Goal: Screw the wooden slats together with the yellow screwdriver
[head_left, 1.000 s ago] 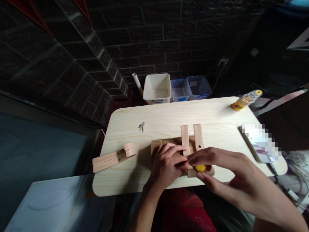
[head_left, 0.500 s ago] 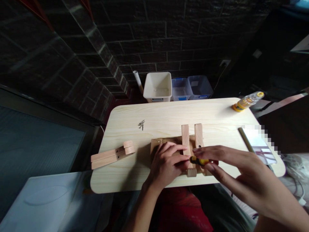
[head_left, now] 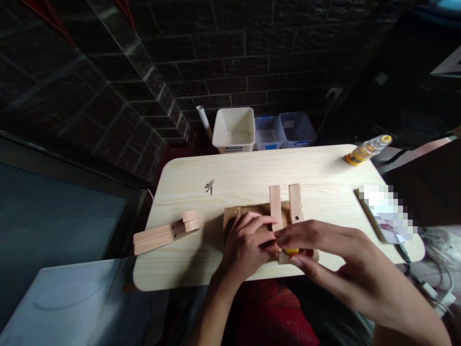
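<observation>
My right hand (head_left: 331, 254) has its fingers and thumb closed round a screwdriver with a yellow and black handle (head_left: 291, 251), mostly covered by the fingers. The screwdriver is over the lower part of a wooden bar (head_left: 275, 204); its tip is hidden. My left hand (head_left: 248, 238) lies over a brown block-like support (head_left: 230, 218), its fingertips holding the same bar's left side. A second wooden bar (head_left: 295, 202) with a dark hole stands parallel on the right. Both bars lie across the brown support.
At the left of the table (head_left: 237, 173) lies a pair of joined wooden pieces (head_left: 162, 235). Several screws (head_left: 209, 186) lie behind. A clear bottle-shaped case with yellow ends (head_left: 367, 150) and a phone-like device (head_left: 387, 218) are on the right. Bins (head_left: 234, 144) stand beyond the table.
My right hand has turned and shifted slightly left, so the fingers now cover more of the screwdriver handle. My left hand stays on the bar. The view has shifted slightly.
</observation>
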Available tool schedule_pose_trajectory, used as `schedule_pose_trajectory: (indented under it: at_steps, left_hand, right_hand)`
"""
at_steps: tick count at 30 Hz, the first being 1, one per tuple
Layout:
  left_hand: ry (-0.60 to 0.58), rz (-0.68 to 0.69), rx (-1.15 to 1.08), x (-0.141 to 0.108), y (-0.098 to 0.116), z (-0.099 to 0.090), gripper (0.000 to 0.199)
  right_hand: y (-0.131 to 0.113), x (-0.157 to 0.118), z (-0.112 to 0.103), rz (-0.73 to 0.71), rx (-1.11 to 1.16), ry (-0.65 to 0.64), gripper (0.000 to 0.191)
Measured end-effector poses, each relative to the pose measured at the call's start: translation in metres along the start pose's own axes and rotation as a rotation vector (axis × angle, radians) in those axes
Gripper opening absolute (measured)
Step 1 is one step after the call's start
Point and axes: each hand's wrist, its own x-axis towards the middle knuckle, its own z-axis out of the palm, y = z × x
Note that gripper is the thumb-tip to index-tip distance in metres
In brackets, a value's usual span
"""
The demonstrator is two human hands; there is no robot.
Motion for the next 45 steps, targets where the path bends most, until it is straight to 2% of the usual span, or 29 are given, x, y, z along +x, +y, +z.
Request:
schedule_pose_trajectory:
  at_steps: [5,17,29,31,36,39,45]
  left_hand:
    - [0.019,-0.006,0.012,0.000,0.001,0.000,0.014]
    - [0.006,0.003,0.005,0.001,0.003,-0.001,0.018]
    - [-0.006,-0.010,0.019,0.000,0.001,0.000,0.011]
    - [0.002,-0.007,0.009,0.000,0.000,0.001,0.010]
    - [0.011,0.009,0.022,-0.001,-0.003,0.003,0.012]
    - [0.017,0.010,0.030,-0.001,-0.002,0.003,0.010]
    - [0.002,-0.005,0.041,0.001,0.002,-0.001,0.011]
  right_hand:
    - [-0.004,0.002,-0.004,-0.007,-0.004,-0.080,0.033]
    - [-0.002,0.000,-0.006,-0.006,0.016,-0.111,0.028]
    - [0.006,0.004,-0.003,0.077,0.187,-0.029,0.016]
    - [0.005,0.003,-0.003,0.101,0.191,-0.016,0.016]
    - [0.002,0.005,-0.004,0.020,0.233,-0.051,0.021]
    - [0.001,0.006,-0.004,0.035,0.251,-0.074,0.027]
    - [0.006,0.002,-0.007,0.078,0.251,-0.008,0.020]
